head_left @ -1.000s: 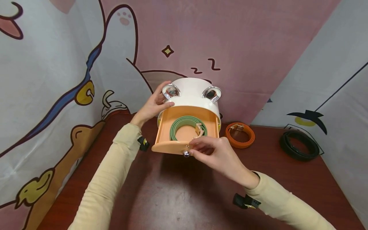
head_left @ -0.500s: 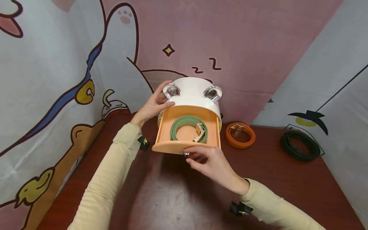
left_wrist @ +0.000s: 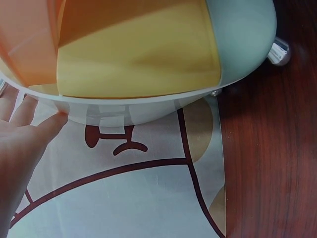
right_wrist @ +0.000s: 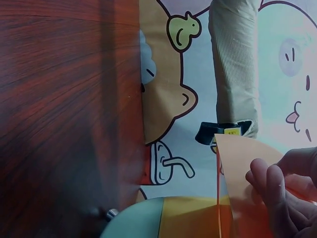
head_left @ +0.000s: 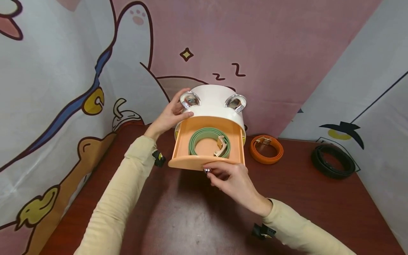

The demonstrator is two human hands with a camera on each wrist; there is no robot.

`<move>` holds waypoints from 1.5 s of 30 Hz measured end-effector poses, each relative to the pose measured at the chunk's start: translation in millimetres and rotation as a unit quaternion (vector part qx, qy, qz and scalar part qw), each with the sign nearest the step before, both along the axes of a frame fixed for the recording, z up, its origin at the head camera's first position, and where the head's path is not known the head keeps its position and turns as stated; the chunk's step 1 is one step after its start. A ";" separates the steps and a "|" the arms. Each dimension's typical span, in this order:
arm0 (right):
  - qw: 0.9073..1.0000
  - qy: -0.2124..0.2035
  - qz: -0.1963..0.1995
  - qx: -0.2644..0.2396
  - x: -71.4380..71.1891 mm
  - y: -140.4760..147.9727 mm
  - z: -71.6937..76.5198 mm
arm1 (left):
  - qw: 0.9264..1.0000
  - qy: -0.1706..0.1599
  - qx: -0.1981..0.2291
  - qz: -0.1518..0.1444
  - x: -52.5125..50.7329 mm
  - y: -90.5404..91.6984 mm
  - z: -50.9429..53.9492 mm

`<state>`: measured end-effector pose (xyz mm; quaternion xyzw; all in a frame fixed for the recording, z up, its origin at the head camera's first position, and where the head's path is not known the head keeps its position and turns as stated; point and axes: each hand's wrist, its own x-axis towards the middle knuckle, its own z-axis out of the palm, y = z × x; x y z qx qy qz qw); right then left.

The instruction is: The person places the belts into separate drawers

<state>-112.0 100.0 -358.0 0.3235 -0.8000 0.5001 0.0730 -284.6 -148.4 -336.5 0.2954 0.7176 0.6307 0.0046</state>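
Observation:
A white storage box (head_left: 213,101) with two shiny silver ears stands at the back of the table in the head view. Its peach drawer (head_left: 181,150) is pulled out, and a coiled green belt (head_left: 193,142) with a gold buckle lies inside. My left hand (head_left: 168,118) rests on the box's left side, thumb near the front rim and fingers beside the ear. My right hand (head_left: 234,180) pinches the small silver knob (head_left: 207,170) on the drawer front; part of the knob is hidden by the fingers. In the right wrist view, curled fingers (right_wrist: 272,191) are against the drawer panel.
A coiled orange belt (head_left: 266,149) lies on the dark red table (head_left: 197,219) just right of the box. Farther right is a coiled black belt (head_left: 333,161). A printed cartoon cloth (head_left: 271,53) hangs close behind and along the sides.
My right hand has shifted down and left from beside the drawer front onto the knob, uncovering the end of the buckle. The drawer and my left hand stay in place.

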 end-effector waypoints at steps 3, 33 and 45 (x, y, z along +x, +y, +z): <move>1.000 0.011 -0.007 -0.001 -1.1 -1.0 0.6 | 1.000 -0.001 -0.003 0.004 0.6 0.0 1.6; 0.998 -0.068 -0.009 -0.005 -31.3 0.8 13.1 | 1.000 -0.016 0.006 0.000 0.5 0.1 0.6; 0.999 -0.047 -0.010 -0.015 -51.8 3.6 14.6 | 1.000 -0.007 0.008 -0.006 -2.2 -2.4 -0.9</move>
